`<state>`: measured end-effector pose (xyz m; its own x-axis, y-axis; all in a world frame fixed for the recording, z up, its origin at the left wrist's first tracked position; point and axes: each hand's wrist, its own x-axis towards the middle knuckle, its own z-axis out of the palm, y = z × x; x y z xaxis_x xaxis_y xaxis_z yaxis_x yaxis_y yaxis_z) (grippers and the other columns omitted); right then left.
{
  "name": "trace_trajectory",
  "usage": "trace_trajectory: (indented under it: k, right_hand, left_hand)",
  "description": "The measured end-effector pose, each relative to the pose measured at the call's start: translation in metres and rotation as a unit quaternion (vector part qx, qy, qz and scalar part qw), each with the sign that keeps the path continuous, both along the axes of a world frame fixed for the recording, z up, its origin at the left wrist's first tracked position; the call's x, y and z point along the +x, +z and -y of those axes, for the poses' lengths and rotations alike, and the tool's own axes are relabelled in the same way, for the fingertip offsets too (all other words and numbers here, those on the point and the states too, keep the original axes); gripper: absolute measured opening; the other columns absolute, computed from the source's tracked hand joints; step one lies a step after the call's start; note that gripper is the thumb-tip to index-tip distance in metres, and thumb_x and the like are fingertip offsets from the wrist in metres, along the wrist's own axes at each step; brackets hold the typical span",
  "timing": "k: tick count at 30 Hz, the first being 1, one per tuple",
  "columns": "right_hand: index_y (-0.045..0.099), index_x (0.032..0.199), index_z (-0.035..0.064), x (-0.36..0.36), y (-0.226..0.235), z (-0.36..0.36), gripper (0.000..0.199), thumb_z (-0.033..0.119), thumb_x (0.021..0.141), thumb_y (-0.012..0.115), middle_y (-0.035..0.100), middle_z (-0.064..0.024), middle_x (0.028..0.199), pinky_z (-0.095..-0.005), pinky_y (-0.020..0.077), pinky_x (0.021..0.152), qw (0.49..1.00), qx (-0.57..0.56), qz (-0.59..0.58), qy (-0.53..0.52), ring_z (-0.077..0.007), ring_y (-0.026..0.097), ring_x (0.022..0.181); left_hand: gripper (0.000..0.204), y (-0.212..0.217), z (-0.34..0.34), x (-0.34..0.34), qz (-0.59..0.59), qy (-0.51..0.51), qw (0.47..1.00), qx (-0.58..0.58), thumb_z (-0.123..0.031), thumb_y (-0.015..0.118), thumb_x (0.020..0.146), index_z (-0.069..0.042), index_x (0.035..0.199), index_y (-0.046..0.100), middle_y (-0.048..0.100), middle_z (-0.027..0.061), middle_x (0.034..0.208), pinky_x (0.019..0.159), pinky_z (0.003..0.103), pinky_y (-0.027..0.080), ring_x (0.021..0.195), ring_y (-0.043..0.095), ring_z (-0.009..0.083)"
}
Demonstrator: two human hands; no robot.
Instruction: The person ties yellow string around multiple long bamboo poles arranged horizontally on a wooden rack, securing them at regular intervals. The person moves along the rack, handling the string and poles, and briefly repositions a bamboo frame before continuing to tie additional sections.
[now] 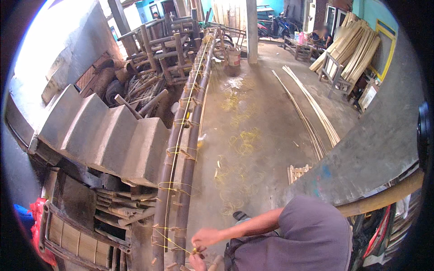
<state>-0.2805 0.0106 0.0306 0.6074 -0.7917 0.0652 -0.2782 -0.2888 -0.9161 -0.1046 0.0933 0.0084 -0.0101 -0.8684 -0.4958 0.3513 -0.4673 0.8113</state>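
At the near left edge, blue plastic (22, 217) beside a crumpled red plastic bag (40, 228). Just right of that, a framed slat panel (79, 239), leaning at a tilt. Farther back, grey concrete steps (106, 140), with a stack of bamboo lengths (122, 203) below, and beyond, a jumble of bamboo frames (167, 49).

Next, two long dark poles (186, 176), side by side from near to far, studded with short crosspieces and looped at intervals with yellow cord (176, 244). From the near part of the poles, one stretch of cord drawn rightward, straight, to the hands. Nearest, at the lower edge and partly cut off, the left hand (197, 262); just beyond, close together with it, the right hand (206, 237), fingers pinched on the cord. Impossible to tell the grip of the left hand.

Farther right, a pale bucket (234, 57) at the far end, then tangled yellow loops (244, 142) on the concrete floor (271, 180). Past these, long pale strips (312, 104) lying lengthwise, nearer, a grey sleeve (316, 230), and at far right, a leaning bundle of slats (350, 47).
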Motion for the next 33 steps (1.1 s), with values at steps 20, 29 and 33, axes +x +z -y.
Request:
trace_trajectory:
  k: [20, 29, 33]
  right_hand:
    - [0.067, 0.08, 0.0038, 0.014, -0.031, -0.011, 0.017, 0.019, 0.076, 0.06, 0.066, -0.0177, 0.075, -0.0438, 0.0473, 0.058, 0.975, -0.043, -0.022, 0.219, -0.0309, 0.064, 0.067]
    - [0.062, 0.08, -0.0012, -0.001, 0.006, -0.019, 0.019, 0.016, 0.077, 0.057, 0.063, -0.0191, 0.071, -0.0428, 0.0458, 0.058, 0.937, -0.098, -0.05, 0.333, -0.0324, 0.061, 0.064]
    - [0.063, 0.085, 0.0005, 0.006, -0.034, 0.002, 0.022, 0.019, 0.073, 0.061, 0.066, -0.0177, 0.078, -0.0432, 0.0493, 0.064, 0.984, 0.087, -0.057, 0.144, -0.0323, 0.063, 0.073]
  left_hand:
    - [0.034, -0.007, 0.009, 0.0, -0.001, 0.0, 1.0, 0.018, -0.01, 0.049, 0.081, 0.004, 0.111, 0.057, 0.064, 0.0098, 0.088, 0.046, 0.016, 0.04, 0.06, 0.054, 0.0046]
    - [0.031, 0.021, 0.012, -0.017, -0.111, 0.135, 0.982, 0.078, -0.01, 0.049, 0.084, 0.002, 0.112, 0.057, 0.066, 0.0106, 0.095, 0.049, 0.015, 0.042, 0.059, 0.054, 0.0064]
    - [0.028, -0.017, -0.002, 0.008, 0.0, -0.002, 1.0, -0.019, -0.017, 0.047, 0.089, 0.001, 0.107, 0.06, 0.066, 0.0094, 0.093, 0.056, 0.019, 0.046, 0.058, 0.054, 0.0076]
